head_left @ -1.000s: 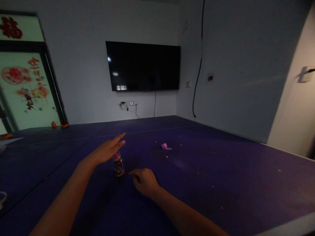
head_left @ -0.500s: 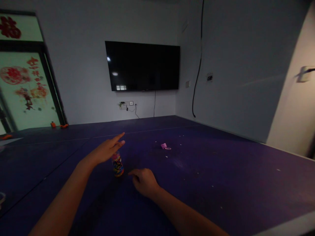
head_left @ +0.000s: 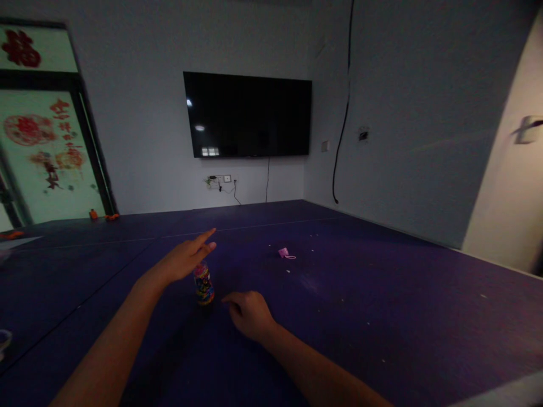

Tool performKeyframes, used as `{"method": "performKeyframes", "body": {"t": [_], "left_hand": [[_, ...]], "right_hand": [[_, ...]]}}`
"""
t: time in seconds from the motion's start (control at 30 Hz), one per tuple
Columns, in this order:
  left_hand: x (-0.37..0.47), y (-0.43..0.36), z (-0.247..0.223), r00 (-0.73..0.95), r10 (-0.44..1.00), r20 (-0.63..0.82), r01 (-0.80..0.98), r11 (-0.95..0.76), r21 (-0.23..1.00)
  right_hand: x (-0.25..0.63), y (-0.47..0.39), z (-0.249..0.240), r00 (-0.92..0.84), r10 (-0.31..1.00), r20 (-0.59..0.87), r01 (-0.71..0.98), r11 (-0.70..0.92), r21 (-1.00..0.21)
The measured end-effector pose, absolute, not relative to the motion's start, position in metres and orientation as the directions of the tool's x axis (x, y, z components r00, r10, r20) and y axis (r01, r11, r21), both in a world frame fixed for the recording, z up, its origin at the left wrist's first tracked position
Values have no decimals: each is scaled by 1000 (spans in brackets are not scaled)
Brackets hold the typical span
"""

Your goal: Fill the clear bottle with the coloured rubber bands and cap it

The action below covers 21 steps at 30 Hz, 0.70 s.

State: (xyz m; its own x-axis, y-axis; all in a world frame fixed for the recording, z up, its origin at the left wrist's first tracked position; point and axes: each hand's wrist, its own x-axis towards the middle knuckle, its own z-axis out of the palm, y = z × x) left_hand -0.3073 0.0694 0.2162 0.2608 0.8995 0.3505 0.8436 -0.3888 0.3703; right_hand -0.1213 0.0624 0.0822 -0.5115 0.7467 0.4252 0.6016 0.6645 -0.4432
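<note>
A small bottle (head_left: 204,286) with a bright multicoloured print stands upright on the dark purple surface (head_left: 331,339). Over its top is my left hand (head_left: 189,257), fingers stretched forward and thumb apart. Whether the palm touches the bottle top is hidden. My right hand (head_left: 250,314) rests low to the right of the bottle, its index finger pointing at the base with a small gap between. The other right fingers are curled under and partly hidden; nothing shows in them. Farther off lies a small pink cap-like piece with a loop (head_left: 284,252).
White specks are scattered across the right side. Orange items (head_left: 94,215) stand by the door (head_left: 46,147) at the back left. A white ring-like object (head_left: 5,339) is at the left edge. A television (head_left: 250,116) hangs on the far wall, with a black cable (head_left: 341,135) to its right.
The view has shifted very slightly. Both hands, the bottle and the pink piece hold the same places.
</note>
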Motion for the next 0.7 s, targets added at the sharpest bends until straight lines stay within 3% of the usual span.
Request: {"method": "performKeyframes", "body": {"t": [0.23, 0.53, 0.63, 0.7], "left_hand": [[-305, 70, 211, 268, 921, 282, 838, -368, 403], [-311, 71, 222, 172, 880, 443, 813, -381, 440], [-320, 73, 222, 132, 884, 449, 849, -335, 408], [-328, 75, 217, 138, 917, 373, 854, -301, 424]], "right_hand": [[-122, 63, 82, -509, 752, 419, 610, 659, -441], [-122, 61, 83, -490, 761, 424, 615, 647, -451], [-119, 66, 82, -389, 773, 501, 582, 628, -518], [-112, 76, 82, -225, 788, 573, 561, 585, -585]]}}
